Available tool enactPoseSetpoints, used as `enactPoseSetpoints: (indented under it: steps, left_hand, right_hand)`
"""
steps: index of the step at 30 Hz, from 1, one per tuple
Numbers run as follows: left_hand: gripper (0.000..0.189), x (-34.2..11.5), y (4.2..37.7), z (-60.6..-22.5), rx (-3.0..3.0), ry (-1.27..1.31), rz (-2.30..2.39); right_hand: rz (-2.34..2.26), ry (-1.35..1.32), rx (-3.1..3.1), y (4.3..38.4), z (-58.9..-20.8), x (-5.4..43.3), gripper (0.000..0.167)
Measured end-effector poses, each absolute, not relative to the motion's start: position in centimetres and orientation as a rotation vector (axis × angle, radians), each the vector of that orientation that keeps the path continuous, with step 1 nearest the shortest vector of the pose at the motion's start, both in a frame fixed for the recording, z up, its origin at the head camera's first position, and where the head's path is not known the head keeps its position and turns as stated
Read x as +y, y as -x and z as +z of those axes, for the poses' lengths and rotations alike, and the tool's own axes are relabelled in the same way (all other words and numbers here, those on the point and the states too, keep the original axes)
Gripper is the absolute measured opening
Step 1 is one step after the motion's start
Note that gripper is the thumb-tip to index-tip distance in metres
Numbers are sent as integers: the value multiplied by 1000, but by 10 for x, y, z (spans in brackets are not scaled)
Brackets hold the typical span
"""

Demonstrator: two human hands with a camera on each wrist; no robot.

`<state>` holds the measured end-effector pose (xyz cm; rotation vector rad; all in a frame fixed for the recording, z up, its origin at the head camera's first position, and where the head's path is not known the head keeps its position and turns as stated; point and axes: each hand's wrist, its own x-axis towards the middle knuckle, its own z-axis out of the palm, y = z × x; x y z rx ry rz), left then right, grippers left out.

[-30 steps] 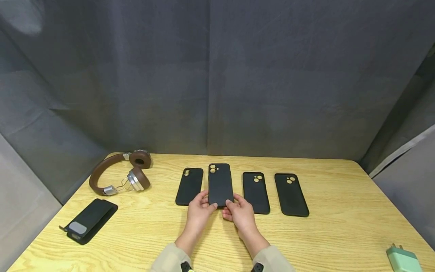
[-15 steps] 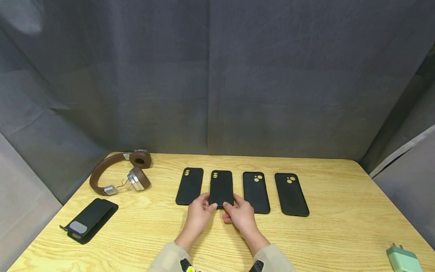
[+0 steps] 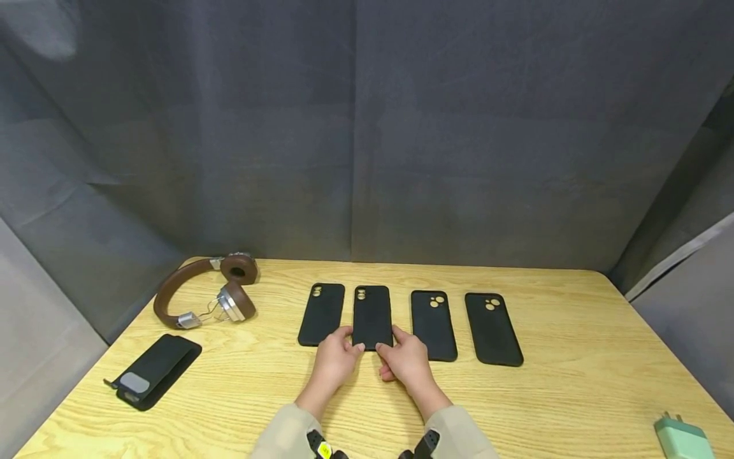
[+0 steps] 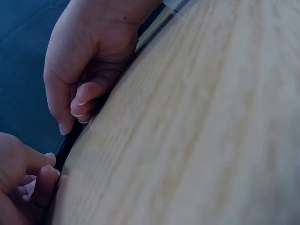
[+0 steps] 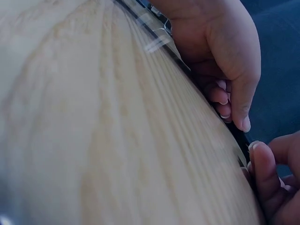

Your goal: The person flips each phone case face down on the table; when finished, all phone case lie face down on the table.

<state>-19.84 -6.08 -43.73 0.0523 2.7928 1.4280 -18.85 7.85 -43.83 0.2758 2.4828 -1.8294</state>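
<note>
In the head view, a black phone case (image 3: 372,319) lies between my hands, its camera cutouts at the far left corner. My left hand (image 3: 335,358) pinches its near left corner, thumb along the near edge and fingers at the side. At the near right corner my right hand (image 3: 408,358) holds it the same way. Both wrist views show fingertips at the dark edge of the phone case (image 4: 65,145), low against the wood. To its left lies another black phone case (image 3: 322,315). On the right are two more, a nearer phone case (image 3: 434,326) and an outer phone case (image 3: 494,329).
Brown headphones (image 3: 172,287) lie at the back left of the wooden table (image 3: 573,395). In front of them is a black folding item (image 3: 157,370) with a grey oval patch. A green plug adapter (image 3: 684,440) sits at the near right. Grey curtain (image 3: 459,159) hangs behind.
The phone case in both hands was raised and looked larger a second ago; it has come down level with the row of cases. Both hands have kept their grip at its near corners.
</note>
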Motion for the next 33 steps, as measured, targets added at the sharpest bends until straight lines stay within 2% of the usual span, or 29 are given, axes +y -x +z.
enactPoseSetpoints:
  steps: [20, 28, 33]
  left_hand:
    - [41, -57, 199, -433, 2851, -30, 1368]
    - [58, -58, 193, -437, 2740, -32, 1498]
    - [57, -57, 184, -434, 2667, -59, 1635]
  right_hand:
    - [-1789, -289, 2546, 189, -439, 78, 62]
    - [-1915, -262, 2458, 179, -437, 82, 71]
    - [-1964, -193, 2402, 165, -428, 91, 68]
